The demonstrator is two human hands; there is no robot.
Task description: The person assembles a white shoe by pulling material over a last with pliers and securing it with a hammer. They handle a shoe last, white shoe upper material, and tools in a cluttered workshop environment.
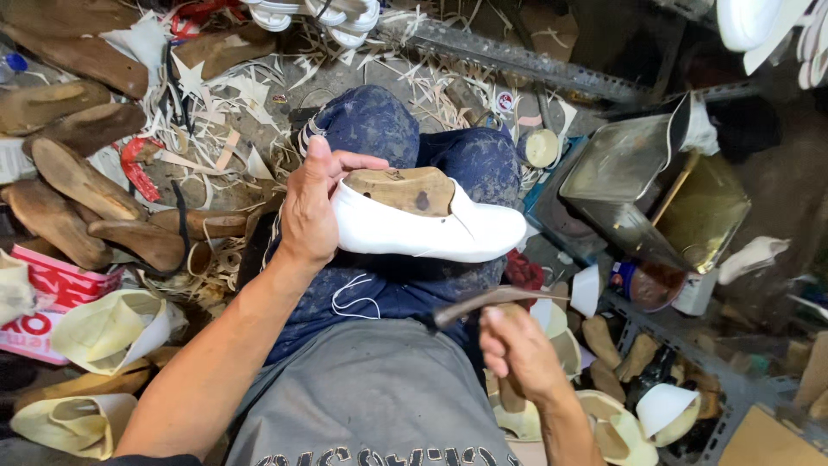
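Here, in the head view, a white shoe upper (431, 231) stretched over a wooden last (405, 188) is steadied on the person's lap, on the knees covered by dark blue trousers (388, 129). The left hand (312, 211) is wrapped about the heel end of the shoe, fingers curled over the top edge and thumb extended along the last, so the shoe is firmly gripped. The right hand (517, 349) is closed around the handle of a hammer (487, 304), whose slender dark head is blurred and is held just below the shoe's sole, apart from it. Just beyond the right hand, to its outer side, wooden lasts and pale cut pieces (608, 414) are seen heaped on the floor. Farther out on that side, an open metal tin (634, 185) with a stick resting in it is placed. Beyond the left hand, a row of worn brown wooden lasts (82, 185) is laid out, and pale strips of trimmed scrap (224, 121) are scattered around them. Near the left forearm, a cream-coloured folded piece (108, 328) is seen beside a red and white carton (52, 289).
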